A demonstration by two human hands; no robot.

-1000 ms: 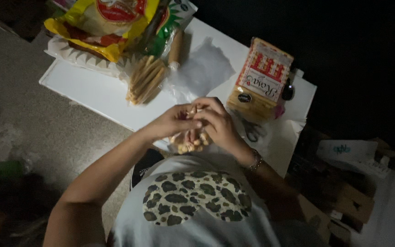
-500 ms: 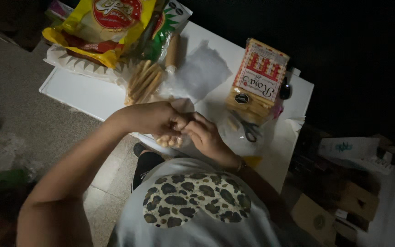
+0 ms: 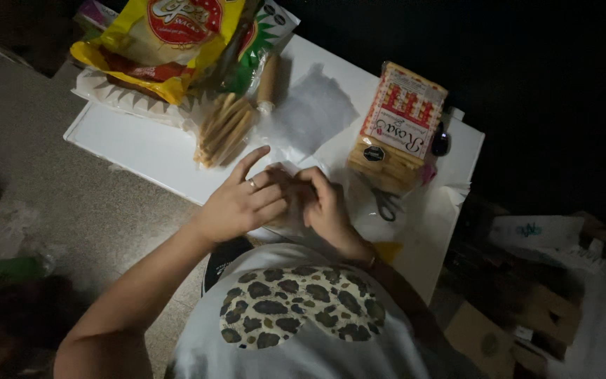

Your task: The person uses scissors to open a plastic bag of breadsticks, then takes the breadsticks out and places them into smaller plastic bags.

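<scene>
My left hand (image 3: 241, 203) and my right hand (image 3: 325, 209) meet at the near edge of the white table (image 3: 142, 153). Both are closed around a small clear bag (image 3: 287, 200) that lies pressed between them. My fingers hide most of the bag and what is in it. The left index finger points away towards a clear bag of long pale biscuit sticks (image 3: 223, 130), just beyond the hands. A pair of scissors (image 3: 387, 203) lies on the table right of my right hand.
A big yellow snack bag (image 3: 163, 42) and a green-printed bag (image 3: 269, 28) fill the table's far left. A clear plastic sheet (image 3: 315, 112) lies mid-table. A red-and-white cracker pack (image 3: 400, 126) stands at the right. Cardboard boxes (image 3: 527, 309) sit on the floor to the right.
Both hands have come down from in front of my chest to the table edge. The small pale pieces seen in the bag earlier are now hidden under my fingers.
</scene>
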